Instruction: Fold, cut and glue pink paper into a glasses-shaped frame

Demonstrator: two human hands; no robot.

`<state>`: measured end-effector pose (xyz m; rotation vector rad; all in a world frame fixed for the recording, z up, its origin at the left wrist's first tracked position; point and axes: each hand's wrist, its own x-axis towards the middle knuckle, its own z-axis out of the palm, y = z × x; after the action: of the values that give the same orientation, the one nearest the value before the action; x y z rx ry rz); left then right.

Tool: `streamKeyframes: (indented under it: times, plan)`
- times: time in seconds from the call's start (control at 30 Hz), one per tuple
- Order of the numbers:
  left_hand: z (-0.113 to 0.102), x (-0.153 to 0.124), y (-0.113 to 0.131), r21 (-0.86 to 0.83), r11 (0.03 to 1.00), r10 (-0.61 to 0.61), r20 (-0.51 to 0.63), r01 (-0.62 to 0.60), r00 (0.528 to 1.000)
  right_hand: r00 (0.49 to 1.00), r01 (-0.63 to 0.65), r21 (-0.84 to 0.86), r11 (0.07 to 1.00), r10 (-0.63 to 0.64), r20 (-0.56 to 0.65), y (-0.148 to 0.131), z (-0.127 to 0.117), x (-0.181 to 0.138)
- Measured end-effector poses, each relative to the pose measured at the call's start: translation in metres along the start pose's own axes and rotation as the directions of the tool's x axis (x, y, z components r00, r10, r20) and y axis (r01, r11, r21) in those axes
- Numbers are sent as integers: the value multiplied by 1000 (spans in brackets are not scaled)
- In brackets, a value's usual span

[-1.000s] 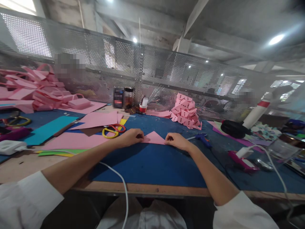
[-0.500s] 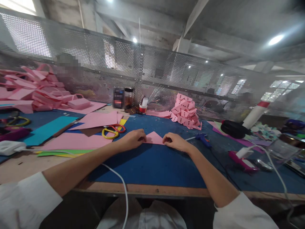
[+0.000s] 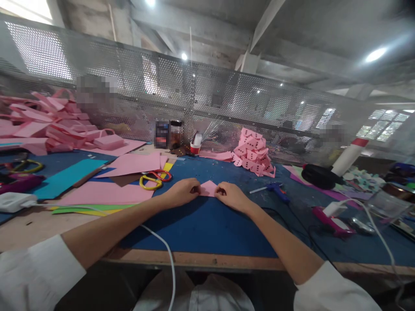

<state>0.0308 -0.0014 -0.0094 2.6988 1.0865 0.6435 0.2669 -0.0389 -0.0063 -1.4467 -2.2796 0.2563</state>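
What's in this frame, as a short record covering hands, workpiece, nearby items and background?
Left hand: fingers curled at the pink paper's left end
Right hand: fingers curled at its right end
Grip detail: too small to tell
Pink paper: pointed far edge, on blue surface
Nearby left: red-yellow scissors
Nearby right: blue glue gun
Behind: dotted pink pile, mesh panel

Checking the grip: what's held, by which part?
Pink paper, seemingly pinched at its two ends: left hand at the left, right hand at the right; exact contact is hidden.
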Motion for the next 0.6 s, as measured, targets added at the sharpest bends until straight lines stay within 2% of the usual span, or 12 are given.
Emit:
streamKeyframes:
  times: [0.3,0.6]
  plan:
    - [11,5,11,47,991,-122,-60,125,991,990,-134,-51,990,132,-51,-7,15,7]
    - [15,7,20,80,976,-196,-83,203,977,983,-178,-80,981,173,-57,-13,19,8]
